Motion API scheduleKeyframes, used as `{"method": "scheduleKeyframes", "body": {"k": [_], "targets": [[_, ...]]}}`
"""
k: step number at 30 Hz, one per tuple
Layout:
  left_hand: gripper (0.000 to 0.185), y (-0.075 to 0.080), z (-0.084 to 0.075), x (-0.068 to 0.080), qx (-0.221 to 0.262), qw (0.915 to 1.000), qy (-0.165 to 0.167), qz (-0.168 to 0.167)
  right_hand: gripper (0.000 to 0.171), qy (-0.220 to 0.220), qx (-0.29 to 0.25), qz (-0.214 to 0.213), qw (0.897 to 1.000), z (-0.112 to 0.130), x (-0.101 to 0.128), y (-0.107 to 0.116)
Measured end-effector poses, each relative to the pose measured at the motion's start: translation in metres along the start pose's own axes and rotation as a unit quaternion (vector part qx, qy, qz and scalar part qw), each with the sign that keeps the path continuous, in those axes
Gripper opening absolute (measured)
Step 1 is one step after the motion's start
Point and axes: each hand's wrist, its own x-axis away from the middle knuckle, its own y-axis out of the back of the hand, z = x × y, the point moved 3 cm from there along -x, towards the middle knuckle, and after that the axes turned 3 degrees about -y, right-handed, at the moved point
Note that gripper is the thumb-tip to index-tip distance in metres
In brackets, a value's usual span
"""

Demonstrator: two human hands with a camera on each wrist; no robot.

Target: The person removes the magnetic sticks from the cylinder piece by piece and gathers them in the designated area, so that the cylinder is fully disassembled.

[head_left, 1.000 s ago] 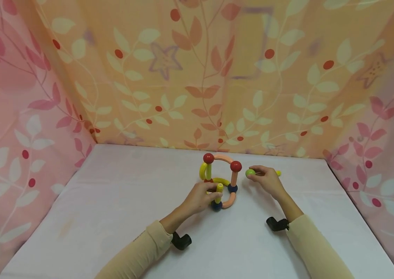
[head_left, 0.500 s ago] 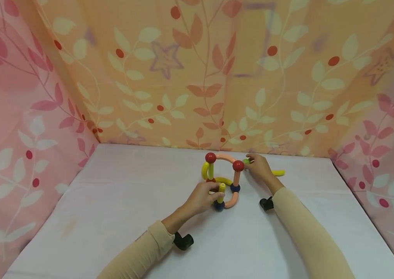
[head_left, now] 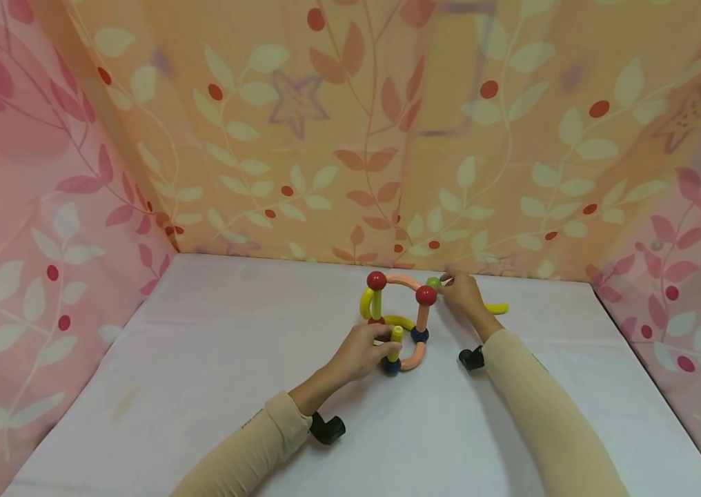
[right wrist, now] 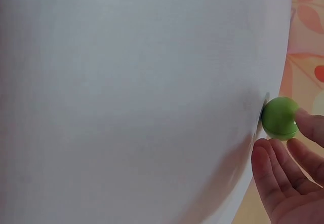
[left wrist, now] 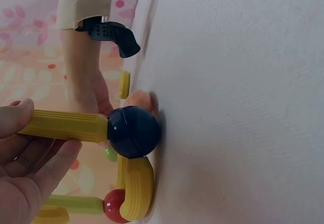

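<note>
My left hand grips an upright yellow ridged rod whose lower end meets a dark blue ball. That rod is part of a frame of sticks and balls on the table. Two red balls top the frame, joined by a curved orange rod. Beyond the right red ball, my right hand pinches a light green ball between thumb and fingers. In the right wrist view the green ball is at the tabletop; whether it touches the frame I cannot tell.
A loose yellow curved rod lies right of the right hand, partly hidden by the arm. The white tabletop ends at a patterned curtain at the back, with pink cloth on both sides.
The right hand has carried the green ball left and farther back, beyond the right red ball, and more of the loose yellow rod shows. The left hand keeps its grip on its rod.
</note>
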Motion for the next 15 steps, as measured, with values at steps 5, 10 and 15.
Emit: {"method": "scheduleKeyframes", "body": {"k": [5, 10, 15], "targets": [[0.023, -0.001, -0.001, 0.001, 0.000, 1.0000, -0.001, 0.000, 0.037, 0.007, -0.024, 0.009, 1.000, 0.004, 0.001, -0.002], [0.025, -0.001, 0.000, 0.000, 0.001, 1.0000, 0.007, 0.003, 0.035, 0.008, -0.039, 0.015, 0.999, 0.006, 0.004, -0.001], [0.021, 0.001, 0.001, -0.003, -0.005, 0.9999, 0.004, 0.013, 0.034, 0.021, -0.074, 0.015, 0.997, 0.014, 0.010, 0.006]]}}
